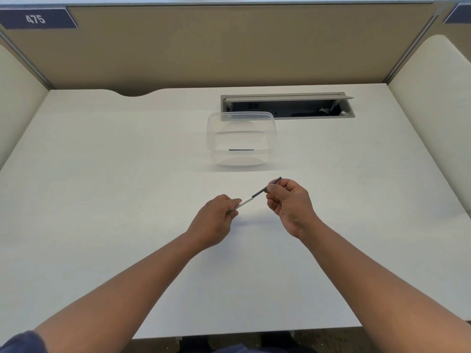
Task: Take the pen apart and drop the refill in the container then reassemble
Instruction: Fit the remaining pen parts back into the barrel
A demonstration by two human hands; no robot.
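Observation:
A slim pen (255,195) with a white lower half and a dark grey upper half is held in the air above the white desk (127,200), slanting up to the right. My left hand (218,220) pinches the white end. My right hand (288,202) pinches the dark end, whose tip sticks out past the fingers. A clear plastic container (240,138) stands just beyond the hands. A thin dark refill (241,150) lies flat on its bottom.
An open grey cable tray (288,105) is sunk into the desk behind the container. Tan partition walls (229,47) close the back and cream panels close both sides. The desk's front edge runs below my forearms.

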